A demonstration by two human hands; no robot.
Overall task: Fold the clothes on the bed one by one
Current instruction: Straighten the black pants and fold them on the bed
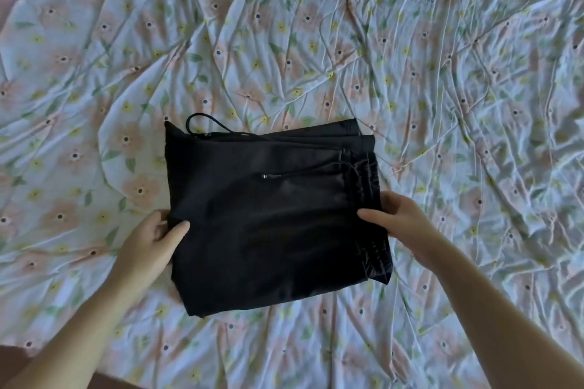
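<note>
Well, L hand (155, 232) & R hand (399, 215) each grip-pinch folded black pants (268, 224); fingers hidden under the edges.

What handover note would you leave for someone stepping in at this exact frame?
Left hand: grip on the left edge of the folded black trousers, thumb on top.
Right hand: grip on the right edge, by the gathered waistband.
Trousers lie as a compact rectangle on the floral bedsheet; a drawstring loop sticks out at the far left corner.
Done: this piece looks folded.
Left: tuck in the drawstring, set it aside. No other clothes are in view.
</note>
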